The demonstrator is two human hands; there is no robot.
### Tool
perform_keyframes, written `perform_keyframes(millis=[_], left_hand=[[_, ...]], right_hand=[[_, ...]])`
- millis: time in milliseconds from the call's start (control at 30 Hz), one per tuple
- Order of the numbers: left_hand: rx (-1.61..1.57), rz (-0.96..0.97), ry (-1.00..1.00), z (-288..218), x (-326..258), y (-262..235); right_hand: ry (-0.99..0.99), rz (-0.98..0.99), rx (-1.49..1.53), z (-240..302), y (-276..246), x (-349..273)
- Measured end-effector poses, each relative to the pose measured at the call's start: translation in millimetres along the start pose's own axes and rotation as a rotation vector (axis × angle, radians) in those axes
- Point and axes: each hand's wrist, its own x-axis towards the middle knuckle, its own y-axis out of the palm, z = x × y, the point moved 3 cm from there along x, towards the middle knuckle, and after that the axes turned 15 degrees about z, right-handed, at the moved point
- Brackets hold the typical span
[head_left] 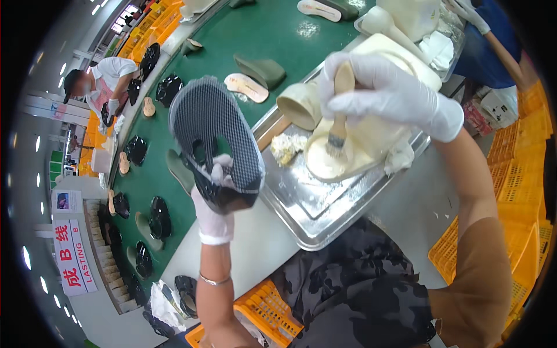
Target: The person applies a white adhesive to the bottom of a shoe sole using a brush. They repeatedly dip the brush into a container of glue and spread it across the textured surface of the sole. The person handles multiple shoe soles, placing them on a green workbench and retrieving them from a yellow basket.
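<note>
My gloved left hand [213, 216] grips a black shoe upper [203, 119], held up above the table edge. Its grey, finely checked face with an open middle is toward me, and some fingers pass into the opening. In my gloved right hand [389, 98] is a flat brush [341, 119] with a pale wooden handle. The bristles point down into the white liquid [324, 161] in a cut-open cream plastic jug [371, 136]. That jug lies in a metal tray [307, 223], beside a cream cup [299, 107] and a crumpled, crusted lump [285, 149].
A green conveyor belt [307, 55] carries several black uppers, pink insoles [246, 87] and olive soles [261, 71]. Orange crates [270, 310] stand below and at the right. One person [110, 81] works across the belt; another's arm [502, 52] shows at right.
</note>
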Motion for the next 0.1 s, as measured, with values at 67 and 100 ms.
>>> perform_keyframes(millis=[67,100], left_hand=[[0.462,0.124,0.166,-18,36,6],[0.143,0.159,0.055,-20,58,8]], right_hand=[[-0.211,0.042,-0.102,-9,-3,3],[-0.21,0.035,-0.109,-11,-10,3]])
